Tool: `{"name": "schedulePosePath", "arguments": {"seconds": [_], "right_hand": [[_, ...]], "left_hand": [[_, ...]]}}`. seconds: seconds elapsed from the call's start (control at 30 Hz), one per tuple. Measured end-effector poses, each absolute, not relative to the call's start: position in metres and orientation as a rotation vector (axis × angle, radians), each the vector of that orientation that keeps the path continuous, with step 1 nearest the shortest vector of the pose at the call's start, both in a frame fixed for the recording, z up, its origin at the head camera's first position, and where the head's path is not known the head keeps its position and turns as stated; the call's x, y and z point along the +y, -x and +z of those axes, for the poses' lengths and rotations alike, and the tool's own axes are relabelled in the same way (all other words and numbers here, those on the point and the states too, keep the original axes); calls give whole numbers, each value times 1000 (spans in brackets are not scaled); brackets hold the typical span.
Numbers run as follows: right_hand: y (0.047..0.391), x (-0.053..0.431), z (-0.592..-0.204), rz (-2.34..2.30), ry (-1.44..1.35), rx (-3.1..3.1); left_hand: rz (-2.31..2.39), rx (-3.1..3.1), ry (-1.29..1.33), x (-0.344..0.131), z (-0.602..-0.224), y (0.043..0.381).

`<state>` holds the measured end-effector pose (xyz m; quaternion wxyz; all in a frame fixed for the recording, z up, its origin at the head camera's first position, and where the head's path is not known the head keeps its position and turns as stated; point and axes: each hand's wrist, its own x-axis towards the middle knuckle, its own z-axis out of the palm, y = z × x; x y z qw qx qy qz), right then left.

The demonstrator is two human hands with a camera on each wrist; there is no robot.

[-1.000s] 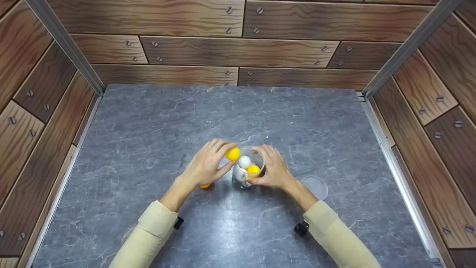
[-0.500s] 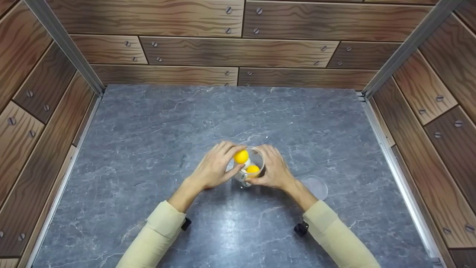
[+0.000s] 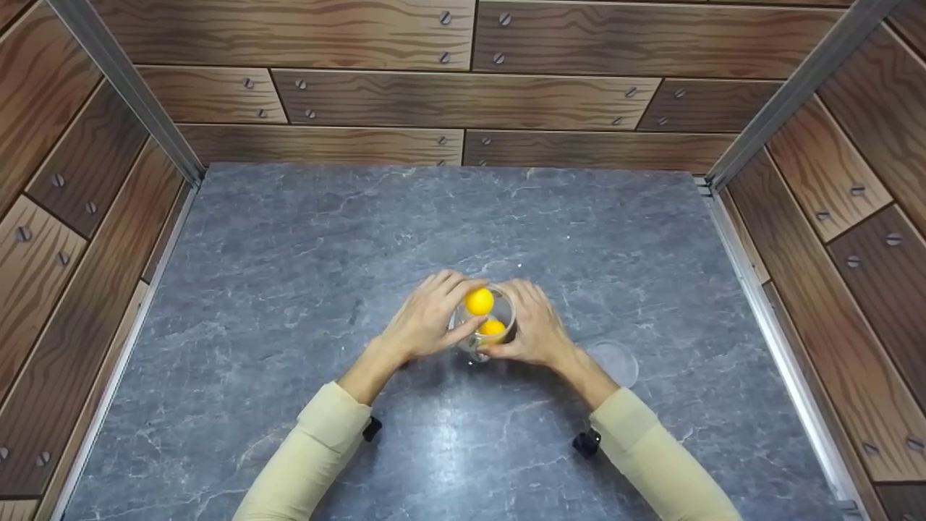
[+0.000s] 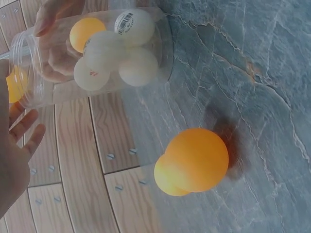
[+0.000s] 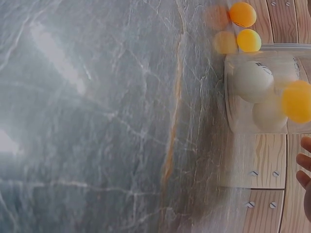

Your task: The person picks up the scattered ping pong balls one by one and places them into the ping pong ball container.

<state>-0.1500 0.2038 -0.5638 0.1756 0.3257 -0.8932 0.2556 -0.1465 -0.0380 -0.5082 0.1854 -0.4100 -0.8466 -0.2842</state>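
My left hand pinches a yellow ping-pong ball between thumb and fingers, right at the mouth of a clear plastic jar. In the head view my right hand grips that jar from the right side, and it stands upright on the table. Inside lie several white ping-pong balls and an orange-yellow ball. Two more balls rest on the table beside the jar: an orange ball and, partly behind it, a yellow ball. The left hand hides both in the head view.
A clear round lid lies flat on the grey marbled table, near the right forearm. Wood-patterned walls with metal corner posts enclose the table at the back and both sides.
The left hand has moved right with the yellow ball, from beside the jar to over its mouth. The right hand and jar have stayed in place.
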Motion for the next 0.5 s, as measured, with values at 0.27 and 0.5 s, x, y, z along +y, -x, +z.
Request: {"name": "schedulePosePath", "arguments": {"seconds": [0.27,0.5], "right_hand": [[150,204,-563,737,-924,-2545],[149,204,-562,761,-910,-2555]], "left_hand": [[-789,-2420,1163,-39,-508,149],[-774,-2411,1158,-40,-508,149]]}}
